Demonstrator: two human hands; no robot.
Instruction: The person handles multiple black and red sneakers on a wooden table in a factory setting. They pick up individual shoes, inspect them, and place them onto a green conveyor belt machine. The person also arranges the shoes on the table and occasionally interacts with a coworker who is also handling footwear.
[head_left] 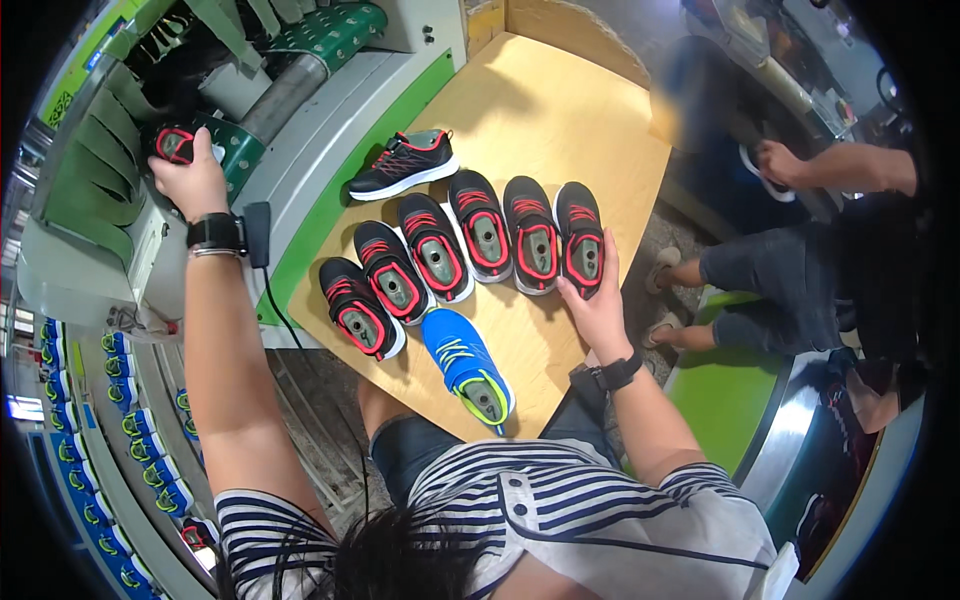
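At the machine's opening, upper left, my left hand (190,180) is closed around the heel end of a black sneaker with red lining (175,146). Its toe is hidden in shadow among the green flaps. My right hand (600,318) grips the heel of the rightmost black-and-red sneaker (578,225), which stands on the wooden board (540,385). Several matching sneakers (436,258) line up to its left, toes pointing away, each with a grey-green last inside. Behind the row, another black sneaker (405,165) lies turned sideways. Closer to me sits a blue sneaker (464,360) with yellow-green lining.
The machine has hanging green flaps (95,165) and a green dotted belt (325,40). Racks of blue shoes (140,440) stand at lower left. A black cord (285,310) hangs beside the board. On the right, a co-worker's hand (782,165) shows above a green panel (715,395).
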